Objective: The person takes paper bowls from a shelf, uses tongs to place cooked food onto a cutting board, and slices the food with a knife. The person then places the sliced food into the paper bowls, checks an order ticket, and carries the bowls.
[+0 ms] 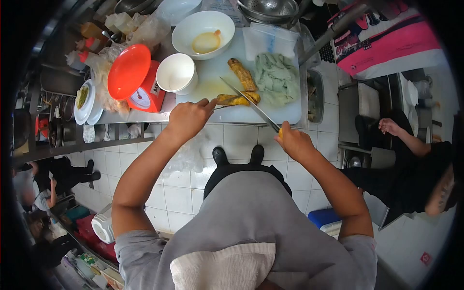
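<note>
My right hand (295, 141) is closed around the yellow handle of a long knife (263, 115). Its blade slants up and left across a browned yellow food roll (231, 99) near the front edge of the white cutting board (208, 72). At the roll's left end, my left hand (191, 118) is closed on a thin metal utensil, perhaps tongs; its exact kind is unclear. Behind lies a second browned roll (240, 74), its lower end close to the blade. A crumpled pale green cloth (277, 77) lies to the right of both rolls.
Left of the board stand a white tub (176, 73) and a red kitchen scale (147, 92). A white bowl (203, 29) with yellowish liquid sits behind. Metal colanders (268, 9) are at the back. One person (411, 164) is close on my right; others are at far left.
</note>
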A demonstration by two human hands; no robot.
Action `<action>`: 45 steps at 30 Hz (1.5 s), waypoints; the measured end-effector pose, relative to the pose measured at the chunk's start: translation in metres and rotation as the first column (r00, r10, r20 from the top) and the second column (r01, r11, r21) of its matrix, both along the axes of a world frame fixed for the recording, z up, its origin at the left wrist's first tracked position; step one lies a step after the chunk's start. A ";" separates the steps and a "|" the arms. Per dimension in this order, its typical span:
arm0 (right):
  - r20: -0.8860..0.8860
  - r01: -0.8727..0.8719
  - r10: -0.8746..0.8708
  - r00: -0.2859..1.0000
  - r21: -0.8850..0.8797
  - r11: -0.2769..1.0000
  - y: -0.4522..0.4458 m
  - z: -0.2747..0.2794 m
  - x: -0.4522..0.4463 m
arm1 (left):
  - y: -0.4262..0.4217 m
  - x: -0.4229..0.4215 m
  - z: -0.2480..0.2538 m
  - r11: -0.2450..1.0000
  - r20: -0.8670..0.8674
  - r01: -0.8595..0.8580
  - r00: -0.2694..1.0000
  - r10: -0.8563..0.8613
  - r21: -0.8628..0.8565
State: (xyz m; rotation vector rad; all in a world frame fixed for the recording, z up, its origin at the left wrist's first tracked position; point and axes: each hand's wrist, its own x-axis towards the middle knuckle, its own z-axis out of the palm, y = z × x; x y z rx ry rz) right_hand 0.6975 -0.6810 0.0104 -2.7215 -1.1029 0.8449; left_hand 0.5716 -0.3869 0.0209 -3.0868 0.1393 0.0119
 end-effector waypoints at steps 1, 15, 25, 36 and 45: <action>0.010 -0.002 0.002 1.000 0.005 1.000 -0.001 0.000 0.002 | 0.000 0.002 0.003 0.998 0.008 -0.031 0.999 0.032 -0.052; 0.103 0.028 -0.036 0.994 0.076 0.997 -0.027 0.040 -0.014 | 0.015 -0.018 0.009 0.977 0.036 -0.116 0.992 0.125 -0.180; 0.086 -0.057 0.064 0.994 -0.079 0.995 -0.044 0.052 -0.013 | 0.013 -0.014 0.002 0.986 0.031 -0.100 0.994 0.105 -0.133; 0.092 -0.084 0.078 0.993 0.061 0.995 0.038 0.014 0.004 | 0.010 -0.010 0.004 0.993 -0.004 -0.092 0.996 0.092 -0.079; 0.125 -0.141 0.129 0.984 0.090 0.986 -0.006 0.001 0.004 | 0.014 -0.007 0.008 0.989 -0.054 -0.073 0.996 0.067 -0.132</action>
